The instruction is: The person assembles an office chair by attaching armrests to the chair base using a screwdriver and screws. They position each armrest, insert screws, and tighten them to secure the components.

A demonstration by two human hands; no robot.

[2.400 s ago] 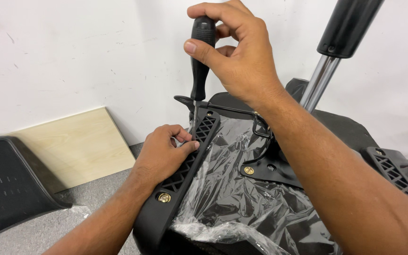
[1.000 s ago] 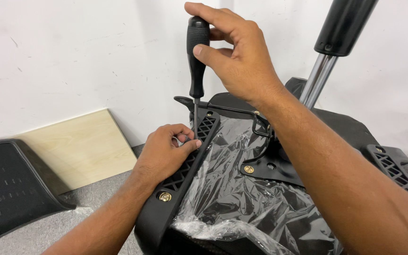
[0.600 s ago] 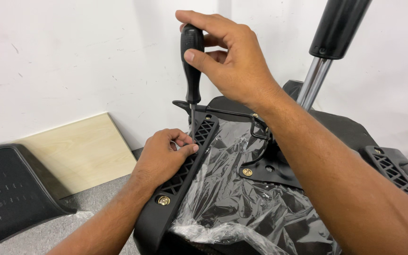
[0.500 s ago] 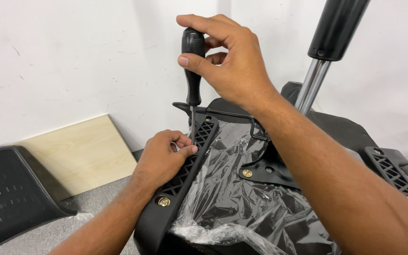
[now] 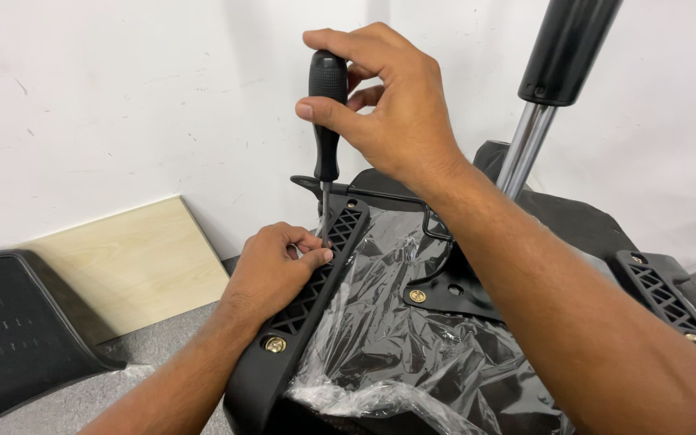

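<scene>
Upside-down chair seat [image 5: 412, 354] on the grey floor [image 5: 106, 395], wrapped in clear plastic film [image 5: 388, 338]; taken here as the landmark. Black ribbed armrest bracket [image 5: 308, 290] along its left edge, a matching bracket [image 5: 662, 294] along the right edge. Screwdriver [image 5: 328, 121] upright above the far end of the left bracket, tip down at a screw there, the screw itself hidden. Right hand [image 5: 388, 105] clenched round the top of the black handle, fingers [image 5: 340, 40] curled over the cap. Left hand [image 5: 275, 270] resting on the left bracket, fingers pinched at the shaft tip, steadying it.

Risks, as a judgement: tip close beside the left fingertips, so a slip off the screw head could jab them. Shaft slightly off vertical could cam out and round the head. Loose film near the tip could catch under the screw.

Brass screw [image 5: 275, 345] already seated at the near end of the left bracket; another [image 5: 417, 296] in the metal plate [image 5: 461, 290] at the seat's middle. Gas cylinder [image 5: 545, 89] rising behind the seat.

No containers in view. Black mesh backrest [image 5: 10, 322] and pale wooden board [image 5: 122, 266] well left of the seat, against the white wall [image 5: 122, 97].
</scene>
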